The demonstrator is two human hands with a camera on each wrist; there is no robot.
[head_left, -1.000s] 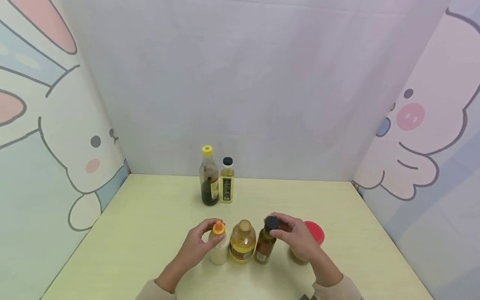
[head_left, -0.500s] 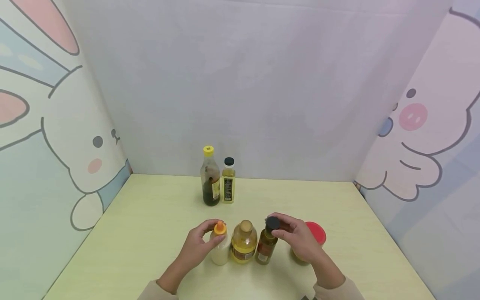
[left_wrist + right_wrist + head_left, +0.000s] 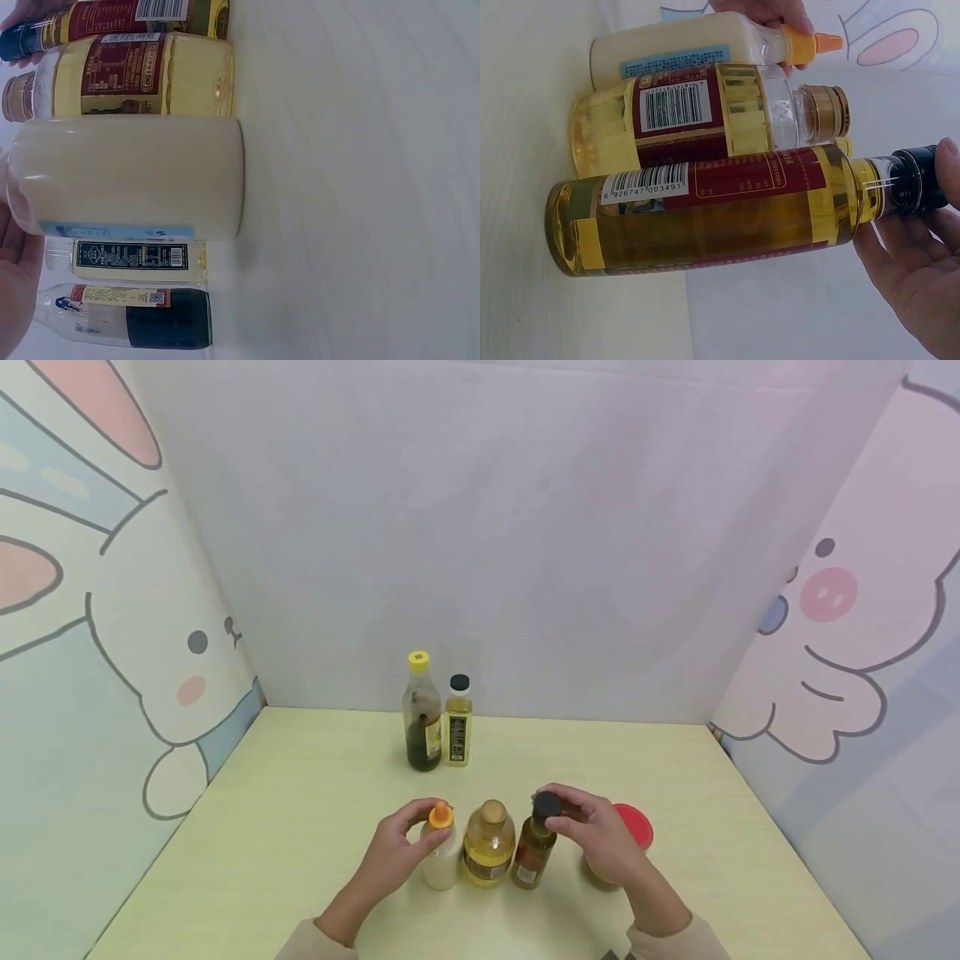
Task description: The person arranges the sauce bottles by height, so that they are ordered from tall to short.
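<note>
My left hand [image 3: 392, 853] grips the neck of a squeeze bottle [image 3: 441, 870] with an orange nozzle and pale creamy contents. My right hand [image 3: 603, 843] pinches the black cap and neck of a slim oil bottle [image 3: 532, 857] with a dark red label. Between these two stands a rounder bottle [image 3: 489, 847] of yellow oil with a tan cap, untouched. In the right wrist view, the oil bottle [image 3: 705, 214] leans slightly, its barcode showing, and the thumb lies along the cap. The squeeze bottle's body [image 3: 127, 176] fills the middle of the left wrist view.
Behind my right hand is a jar with a red lid [image 3: 634, 827], partly hidden by the wrist. Farther back stand a dark sauce bottle [image 3: 423, 735] with a yellow cap and a square yellow oil bottle [image 3: 458, 735]. Cloth walls enclose the pale table [image 3: 315, 793].
The head view has shifted slightly, so everything sits a little farther right in it. Both hands keep their hold, and the bottles stay in the same row.
</note>
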